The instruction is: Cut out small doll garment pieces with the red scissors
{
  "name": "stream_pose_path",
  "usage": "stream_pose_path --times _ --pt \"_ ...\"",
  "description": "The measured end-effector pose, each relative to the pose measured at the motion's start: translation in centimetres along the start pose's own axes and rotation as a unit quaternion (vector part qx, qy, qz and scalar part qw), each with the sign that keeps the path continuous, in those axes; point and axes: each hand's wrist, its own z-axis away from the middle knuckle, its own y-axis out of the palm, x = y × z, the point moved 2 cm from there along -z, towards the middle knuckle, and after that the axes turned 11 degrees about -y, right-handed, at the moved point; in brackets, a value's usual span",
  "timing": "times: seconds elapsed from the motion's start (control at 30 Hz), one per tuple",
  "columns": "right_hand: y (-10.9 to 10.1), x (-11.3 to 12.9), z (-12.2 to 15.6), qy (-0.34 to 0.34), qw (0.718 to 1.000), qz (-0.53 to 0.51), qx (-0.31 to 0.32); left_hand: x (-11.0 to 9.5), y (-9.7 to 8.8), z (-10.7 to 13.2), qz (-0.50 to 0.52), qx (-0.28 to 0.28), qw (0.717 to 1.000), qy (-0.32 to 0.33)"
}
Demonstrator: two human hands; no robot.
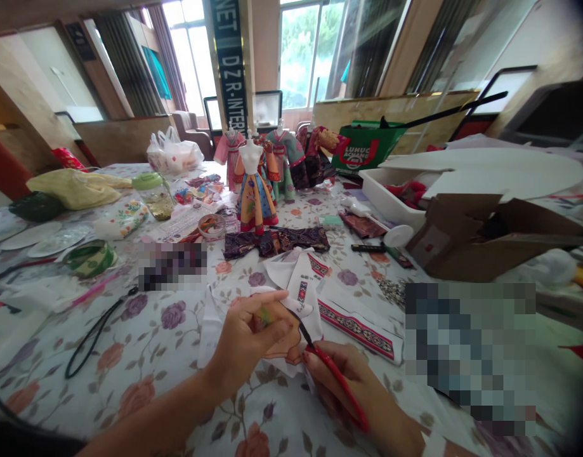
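Orange printed cloth with a dark outline, white material around it, kinda rumpled. Sits between the hands, pinched in the left hand with index finger stretched out. Got red-handled scissors gripped in the curled right hand, black blades at the cloth's edge. Roomy floral tablecloth to the left, patterned trim close on the right. Farther back: white tub with red stuff inside, green-lidded jar part filled.

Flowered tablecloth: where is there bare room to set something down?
The widest bare patch of tablecloth lies between the black cord and the left forearm. A smaller one sits between the white patterned strip and the small heap. Crowded: the far middle with dressed figures, and the right with the cardboard box.
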Motion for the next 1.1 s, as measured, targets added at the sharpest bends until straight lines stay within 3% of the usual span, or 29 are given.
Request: stream_pose_path --times 0.77,0.97,1.1 --pt "0.26 0.21 -0.12 0.001 1.000 -0.014 -0.006 0.12 -0.11 0.03 -0.024 -0.017 0.999 0.014" --pt "0.09 0.20 -0.13 -0.013 1.000 0.015 0.006 0.15 0.04 -0.05 0.014 0.023 0.999 0.025" --pt "-0.02 0.12 -0.17 -0.008 1.000 0.028 0.010 0.29 -0.29 -0.19 -0.026 -0.007 0.999 0.038"
